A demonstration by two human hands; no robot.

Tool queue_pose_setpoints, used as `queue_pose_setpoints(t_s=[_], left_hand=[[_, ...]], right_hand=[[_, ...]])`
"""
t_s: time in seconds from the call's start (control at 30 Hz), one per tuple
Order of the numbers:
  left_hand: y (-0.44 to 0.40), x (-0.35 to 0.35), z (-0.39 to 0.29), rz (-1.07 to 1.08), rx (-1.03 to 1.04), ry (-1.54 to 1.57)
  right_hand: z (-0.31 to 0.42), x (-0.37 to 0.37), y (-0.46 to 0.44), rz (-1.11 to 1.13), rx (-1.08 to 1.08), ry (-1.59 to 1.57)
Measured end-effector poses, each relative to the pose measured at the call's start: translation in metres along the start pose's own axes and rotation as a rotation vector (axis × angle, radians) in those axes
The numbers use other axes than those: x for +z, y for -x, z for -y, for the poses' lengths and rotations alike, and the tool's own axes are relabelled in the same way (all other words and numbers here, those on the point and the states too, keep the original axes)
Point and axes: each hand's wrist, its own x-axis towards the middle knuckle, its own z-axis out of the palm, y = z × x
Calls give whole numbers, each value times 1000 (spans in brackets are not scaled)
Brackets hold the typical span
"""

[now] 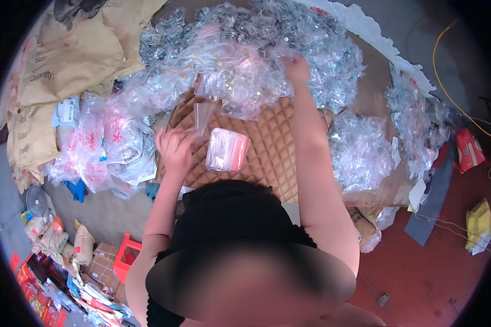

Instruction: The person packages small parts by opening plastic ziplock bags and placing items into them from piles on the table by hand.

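Note:
My left hand [175, 148] is left of the mat's middle, its fingertips pinched on a small clear plastic bag [203, 116] that stands up from them. Just right of it, a stack of flat clear zip bags [223, 151] with red edges lies on the brown quilted mat [273, 147]. My right arm stretches forward to the far heap of small clear packets [322, 60]. There my right hand [297, 71] is closed at the heap's near edge. What its fingers grip is too small to make out. Packets with yellowish pieces [229, 84] lie between the hands.
Brown paper sacks [76, 60] cover the far left. Red-printed plastic bags [93, 141] lie left of the mat. More packets [363, 152] are heaped at the right. A red stool [126, 256] and cartons [102, 267] stand on the floor at lower left.

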Motion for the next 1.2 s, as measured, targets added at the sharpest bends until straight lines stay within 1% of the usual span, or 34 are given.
queue_pose_setpoints(t_s=[0.03,0.1,0.13,0.17,0.2,0.23,0.27,0.3,0.33,0.37,0.4,0.43,0.47,0.5,0.53,0.57,0.63,0.67,0.7,0.77,0.8,0.83,0.9,0.93,0.97,1.0,1.03,1.07,1.1,1.17,1.2], left_hand=[[-5,-2,0,-8,0,-4],[-12,-5,-3,82,-82,91],[-9,-7,-6,73,-85,94],[-7,-9,-11,249,-283,200],[-4,-9,-16,429,-476,310],[-3,-7,-21,430,-467,323],[-1,-4,-24,578,-459,332],[3,-3,-24,730,-448,333],[20,14,-22,512,-242,393],[24,22,-23,518,-239,391],[27,30,-27,479,-148,414],[30,33,-31,441,-64,434],[31,33,-39,450,-84,424],[26,32,-48,488,-36,452],[24,33,-54,523,19,485],[27,36,-56,523,16,486],[31,39,-63,549,130,667],[35,38,-68,527,105,773],[35,33,-74,530,115,776],[34,22,-83,467,191,886],[39,23,-84,474,199,892],[45,25,-86,489,224,890],[51,26,-91,514,273,903],[52,26,-98,560,307,864],[52,26,-104,601,346,826],[53,29,-105,592,315,848],[51,27,-105,604,343,866],[49,25,-104,606,336,881],[46,20,-106,606,322,892],[41,15,-118,587,336,959],[42,18,-119,611,348,952]], right_hand=[[-6,-6,3,44,17,-243],[-22,-22,32,162,26,-810],[-26,-33,53,162,58,-1031],[-28,-49,75,157,94,-1250],[-21,-67,102,146,88,-1243],[-5,-86,133,121,131,-1533],[-1,-98,153,89,177,-1824],[-18,-98,163,72,180,-1822],[-42,-91,171,314,192,-1985],[-60,-86,176,579,200,-2133],[-67,-83,178,994,-45,-2249],[-63,-83,193,1006,-28,-2258],[-50,-92,213,760,73,-1948],[-31,-107,231,532,148,-1621],[4,-123,251,427,276,-1547],[13,-122,261,429,278,-1545],[19,-123,274,520,9,-1147],[16,-114,276,577,-65,-1091],[16,-113,279,566,-64,-1092],[16,-112,287,655,-405,-585],[20,-117,294,627,-530,-414],[20,-119,302,616,-519,-413],[23,-119,322,462,-832,98],[34,-121,334,549,-792,291],[30,-121,340,531,-763,301],[23,-121,345,488,-825,184],[23,-129,350,443,-884,66],[21,-141,349,463,-861,-174],[18,-150,353,452,-845,-166],[12,-163,361,392,-498,-356],[11,-159,367,372,-478,-317]])
